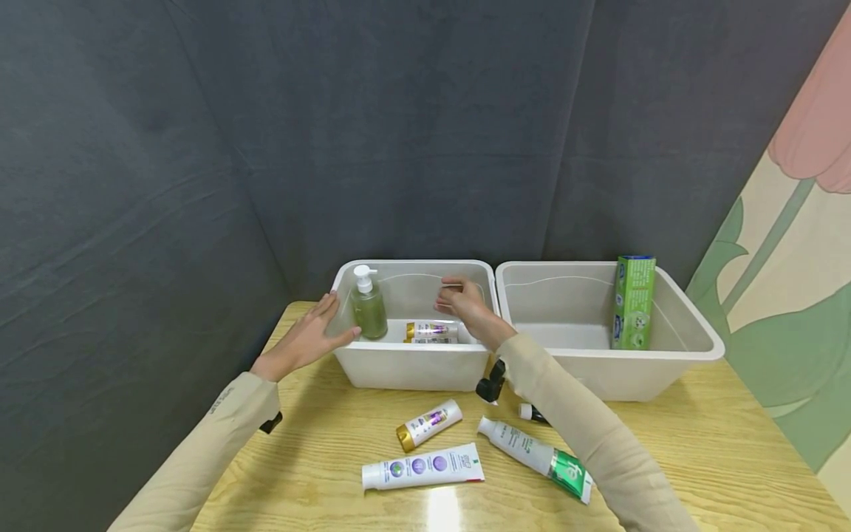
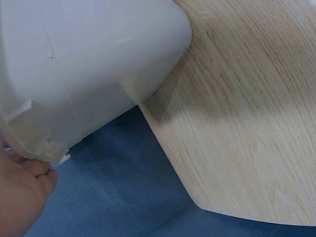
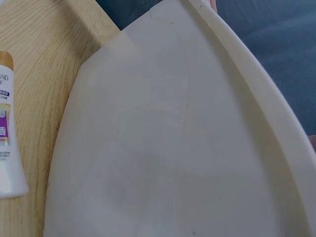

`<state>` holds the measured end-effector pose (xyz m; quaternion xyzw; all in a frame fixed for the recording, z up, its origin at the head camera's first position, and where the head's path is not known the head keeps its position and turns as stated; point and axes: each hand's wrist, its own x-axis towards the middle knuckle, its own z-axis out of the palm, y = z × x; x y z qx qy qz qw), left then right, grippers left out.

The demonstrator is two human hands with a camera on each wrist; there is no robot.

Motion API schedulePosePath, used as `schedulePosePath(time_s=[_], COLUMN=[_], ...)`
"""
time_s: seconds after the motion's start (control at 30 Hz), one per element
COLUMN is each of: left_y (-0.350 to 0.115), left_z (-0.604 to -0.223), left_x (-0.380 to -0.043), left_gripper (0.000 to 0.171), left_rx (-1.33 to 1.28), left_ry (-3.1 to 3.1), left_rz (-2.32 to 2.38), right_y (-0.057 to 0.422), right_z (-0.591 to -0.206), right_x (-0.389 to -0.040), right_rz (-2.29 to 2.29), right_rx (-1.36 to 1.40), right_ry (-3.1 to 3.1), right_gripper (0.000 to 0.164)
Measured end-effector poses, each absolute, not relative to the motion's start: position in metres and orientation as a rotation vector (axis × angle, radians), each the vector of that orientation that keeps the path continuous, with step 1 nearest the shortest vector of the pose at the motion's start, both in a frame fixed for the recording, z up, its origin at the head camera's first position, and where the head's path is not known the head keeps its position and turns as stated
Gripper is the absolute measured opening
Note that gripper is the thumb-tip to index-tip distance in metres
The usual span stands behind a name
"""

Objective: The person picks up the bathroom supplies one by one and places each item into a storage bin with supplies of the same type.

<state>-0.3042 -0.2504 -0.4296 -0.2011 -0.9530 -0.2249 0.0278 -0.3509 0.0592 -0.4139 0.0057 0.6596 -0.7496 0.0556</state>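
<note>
My left hand (image 1: pixel 307 332) rests on the left corner of the left white bin (image 1: pixel 412 369), fingers spread along its side and thumb over the front rim. In the left wrist view its fingertips (image 2: pixel 42 173) lie at the bin's rim. Reaching over the bin's right side, my right hand (image 1: pixel 468 307) has loosely bent fingers and holds nothing visible. Below it, white bottles with gold caps (image 1: pixel 432 329) lie on the bin floor. A green pump bottle (image 1: pixel 369 310) stands at the bin's left end. The right wrist view shows mostly the bin's outer wall (image 3: pixel 133 128).
Beside it stands a second white bin (image 1: pixel 558 325) with an upright green box (image 1: pixel 634 303). In front lie a gold-capped bottle (image 1: pixel 431 424), a white tube (image 1: pixel 424 469), a green-and-white tube (image 1: pixel 535 454) and a white-capped dark item (image 1: pixel 530 412), partly hidden by my right sleeve.
</note>
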Motion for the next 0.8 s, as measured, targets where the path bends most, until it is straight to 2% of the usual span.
schedulePosePath(time_s=[0.43, 0.8], left_y=[-0.25, -0.251], left_z=[-0.431, -0.431], left_x=[-0.306, -0.307], left_gripper=[0.096, 0.096], left_rx=[-0.616, -0.612], left_ry=[-2.952, -2.952], left_rz=[-0.7, -0.673], right_y=[0.059, 0.058], right_z=[-0.412, -0.409], right_x=[-0.346, -0.339], right_rz=[-2.253, -2.246], right_rx=[-0.033, -0.106], right_ry=[2.027, 2.016], right_gripper=[0.034, 0.035])
